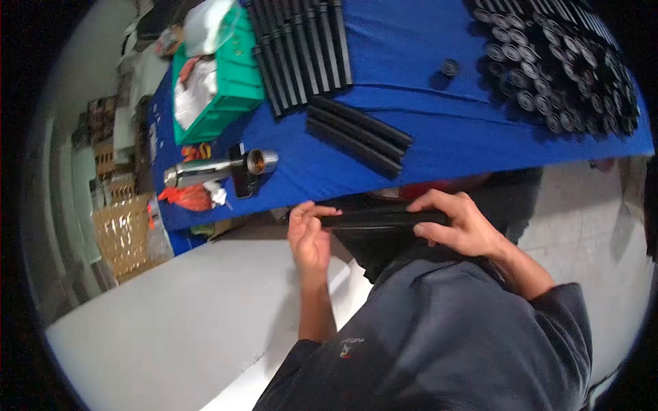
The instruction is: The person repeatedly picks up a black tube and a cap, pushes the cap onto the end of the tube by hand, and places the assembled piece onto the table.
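Note:
A dark tube [373,219] lies level in front of my body, just below the edge of the blue-covered table [295,188]. My right hand [456,222] grips its right end between thumb and fingers. At the tube's left end is my left hand [310,236], its fingers bent and pressed against that end. Several black ribbed tubes [360,137] lie side by side on the blue cloth beyond my hands. Farther back stands a row of longer black tubes [301,61] laid flat.
A green crate [236,75] with white bags stands at the left. Near it lie a shiny metal cylinder [205,171] and a red bag [188,198]. Many round-ended black parts [541,75] are piled at the right, with one small round part [449,67] apart from them.

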`<action>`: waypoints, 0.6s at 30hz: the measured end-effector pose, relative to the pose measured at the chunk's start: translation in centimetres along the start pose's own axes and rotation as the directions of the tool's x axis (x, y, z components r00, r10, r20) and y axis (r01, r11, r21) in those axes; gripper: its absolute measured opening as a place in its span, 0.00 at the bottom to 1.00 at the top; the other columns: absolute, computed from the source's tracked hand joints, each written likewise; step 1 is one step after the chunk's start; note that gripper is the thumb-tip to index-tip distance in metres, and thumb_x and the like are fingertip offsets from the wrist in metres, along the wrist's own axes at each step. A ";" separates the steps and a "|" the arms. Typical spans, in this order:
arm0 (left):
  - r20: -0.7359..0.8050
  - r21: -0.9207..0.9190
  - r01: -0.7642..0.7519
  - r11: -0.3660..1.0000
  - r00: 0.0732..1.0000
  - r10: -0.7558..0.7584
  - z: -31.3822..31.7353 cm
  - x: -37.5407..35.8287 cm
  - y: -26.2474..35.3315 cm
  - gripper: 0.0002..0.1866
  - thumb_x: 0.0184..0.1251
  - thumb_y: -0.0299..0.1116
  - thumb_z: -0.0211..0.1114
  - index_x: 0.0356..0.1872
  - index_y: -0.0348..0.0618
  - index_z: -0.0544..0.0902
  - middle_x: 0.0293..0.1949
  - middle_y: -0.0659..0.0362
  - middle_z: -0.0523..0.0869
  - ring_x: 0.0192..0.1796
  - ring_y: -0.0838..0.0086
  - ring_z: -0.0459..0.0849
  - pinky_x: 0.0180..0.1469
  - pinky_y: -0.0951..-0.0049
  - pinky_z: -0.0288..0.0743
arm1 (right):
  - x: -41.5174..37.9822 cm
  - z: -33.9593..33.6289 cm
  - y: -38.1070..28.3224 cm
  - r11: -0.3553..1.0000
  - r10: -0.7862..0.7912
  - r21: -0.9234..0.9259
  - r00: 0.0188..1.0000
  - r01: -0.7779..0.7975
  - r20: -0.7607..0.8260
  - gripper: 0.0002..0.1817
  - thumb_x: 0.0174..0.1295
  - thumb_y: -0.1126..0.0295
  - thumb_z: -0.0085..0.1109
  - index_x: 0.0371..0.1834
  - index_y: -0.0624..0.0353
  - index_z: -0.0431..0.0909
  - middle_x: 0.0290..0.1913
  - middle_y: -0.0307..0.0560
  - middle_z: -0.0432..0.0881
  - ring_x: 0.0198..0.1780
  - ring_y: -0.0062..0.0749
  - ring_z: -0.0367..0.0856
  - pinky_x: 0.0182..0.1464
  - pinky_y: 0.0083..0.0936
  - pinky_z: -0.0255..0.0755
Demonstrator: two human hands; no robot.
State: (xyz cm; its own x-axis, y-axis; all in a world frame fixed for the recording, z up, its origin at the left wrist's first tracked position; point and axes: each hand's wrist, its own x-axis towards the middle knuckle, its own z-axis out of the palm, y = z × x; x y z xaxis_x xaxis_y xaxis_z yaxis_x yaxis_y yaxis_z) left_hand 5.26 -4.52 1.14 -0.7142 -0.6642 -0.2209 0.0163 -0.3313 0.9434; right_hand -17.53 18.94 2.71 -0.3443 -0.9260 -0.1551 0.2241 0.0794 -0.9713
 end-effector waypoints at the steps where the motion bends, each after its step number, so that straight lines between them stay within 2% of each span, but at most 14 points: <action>1: 0.011 0.392 0.033 0.919 0.999 -0.041 -0.2 -0.3 0.4 0.18 0.69 0.36 0.70 0.55 0.40 0.81 0.55 0.52 0.86 0.58 0.57 0.84 0.65 0.57 0.76 | 0.2 -0.2 0.0 1.000 0.025 0.018 1.000 -0.025 0.011 0.17 0.66 0.63 0.66 0.51 0.64 0.80 0.27 0.52 0.84 0.26 0.34 0.85 0.30 0.31 0.74; 2: 0.195 0.693 -0.189 0.696 0.978 0.072 0.1 -0.1 0.5 0.21 0.60 0.32 0.76 0.54 0.37 0.83 0.53 0.50 0.87 0.54 0.57 0.85 0.62 0.59 0.77 | 0.4 -0.3 0.1 0.999 0.046 -0.016 0.999 -0.046 0.026 0.17 0.66 0.63 0.66 0.51 0.64 0.80 0.25 0.52 0.83 0.25 0.34 0.84 0.30 0.31 0.74; 5: 0.534 0.776 -0.534 0.337 0.839 0.101 7.1 -0.5 2.8 0.24 0.52 0.27 0.80 0.51 0.36 0.83 0.50 0.48 0.87 0.53 0.58 0.86 0.58 0.62 0.78 | 0.8 0.5 0.5 0.994 0.070 -0.092 0.993 -0.062 0.090 0.17 0.66 0.62 0.66 0.50 0.64 0.80 0.21 0.53 0.80 0.23 0.34 0.83 0.29 0.31 0.73; 6: 0.499 0.733 -0.476 0.486 0.862 0.093 7.7 -1.0 2.0 0.25 0.50 0.26 0.81 0.51 0.36 0.83 0.47 0.48 0.87 0.49 0.54 0.86 0.53 0.61 0.80 | 0.9 0.8 0.3 0.993 0.054 -0.112 0.993 -0.042 0.108 0.18 0.66 0.62 0.66 0.51 0.65 0.80 0.20 0.53 0.79 0.23 0.35 0.83 0.29 0.31 0.73; 7: 0.435 0.759 -0.410 0.506 0.897 0.076 7.7 -1.4 1.1 0.25 0.50 0.25 0.80 0.51 0.35 0.83 0.45 0.49 0.87 0.48 0.57 0.87 0.51 0.63 0.80 | 1.0 0.9 0.1 0.991 0.038 -0.133 0.991 -0.021 0.128 0.18 0.66 0.62 0.66 0.51 0.65 0.80 0.19 0.54 0.79 0.23 0.35 0.83 0.29 0.31 0.73; 8: 0.419 0.716 -0.343 0.608 0.908 0.020 7.0 -1.6 0.6 0.24 0.51 0.24 0.80 0.51 0.35 0.82 0.44 0.51 0.87 0.47 0.61 0.86 0.50 0.64 0.79 | 1.0 1.0 -0.2 0.992 0.082 -0.105 0.988 -0.068 0.134 0.18 0.66 0.63 0.67 0.52 0.65 0.80 0.21 0.52 0.82 0.24 0.31 0.83 0.30 0.30 0.74; 9: 0.410 0.662 -0.270 0.699 0.911 -0.037 6.2 -1.5 0.1 0.23 0.53 0.24 0.80 0.51 0.34 0.82 0.43 0.53 0.86 0.46 0.64 0.86 0.50 0.66 0.79 | 0.9 1.2 -0.2 0.997 0.076 0.009 0.986 -0.079 0.149 0.18 0.66 0.63 0.67 0.53 0.65 0.79 0.23 0.51 0.82 0.25 0.30 0.83 0.31 0.29 0.75; 11: 0.344 0.466 0.049 0.884 0.910 -0.232 4.7 -2.2 -0.5 0.21 0.56 0.24 0.78 0.51 0.32 0.82 0.45 0.54 0.85 0.47 0.69 0.84 0.49 0.69 0.78 | 0.4 1.8 -0.2 0.965 0.065 0.240 0.981 -0.109 0.184 0.19 0.66 0.65 0.67 0.55 0.64 0.79 0.25 0.48 0.84 0.27 0.26 0.83 0.33 0.28 0.75; 12: 0.326 0.343 0.216 0.914 0.886 -0.331 4.4 -2.4 -0.5 0.20 0.58 0.24 0.77 0.51 0.31 0.82 0.46 0.55 0.84 0.48 0.71 0.84 0.49 0.71 0.78 | 0.5 1.8 -0.2 0.967 0.075 0.222 0.974 -0.123 0.215 0.19 0.66 0.65 0.68 0.56 0.63 0.79 0.26 0.46 0.85 0.28 0.25 0.83 0.34 0.28 0.76; 14: 0.387 0.265 0.198 0.944 0.874 -0.292 4.5 -2.2 -0.5 0.20 0.62 0.27 0.76 0.51 0.29 0.81 0.48 0.56 0.81 0.49 0.72 0.82 0.49 0.73 0.77 | 0.6 1.8 -0.3 0.972 0.093 0.185 0.958 -0.146 0.271 0.21 0.66 0.66 0.69 0.59 0.62 0.79 0.28 0.44 0.85 0.30 0.22 0.83 0.35 0.27 0.76; 18: 0.446 0.196 0.256 0.946 0.836 -0.319 4.5 -2.2 -0.3 0.20 0.65 0.32 0.75 0.51 0.27 0.82 0.49 0.55 0.78 0.49 0.75 0.80 0.48 0.77 0.75 | 0.8 1.8 0.3 0.998 0.002 0.068 0.971 -0.019 0.239 0.21 0.65 0.64 0.70 0.57 0.61 0.80 0.27 0.42 0.83 0.30 0.22 0.81 0.35 0.27 0.75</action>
State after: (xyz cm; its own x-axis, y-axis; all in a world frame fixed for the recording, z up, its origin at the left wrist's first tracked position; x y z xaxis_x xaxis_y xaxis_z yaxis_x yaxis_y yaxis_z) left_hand 3.67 0.11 2.48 -0.9145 -0.1510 -0.3753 -0.3049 -0.3525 0.8848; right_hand -16.07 17.58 2.66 -0.1160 -0.9872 -0.1096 0.2920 0.0716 -0.9537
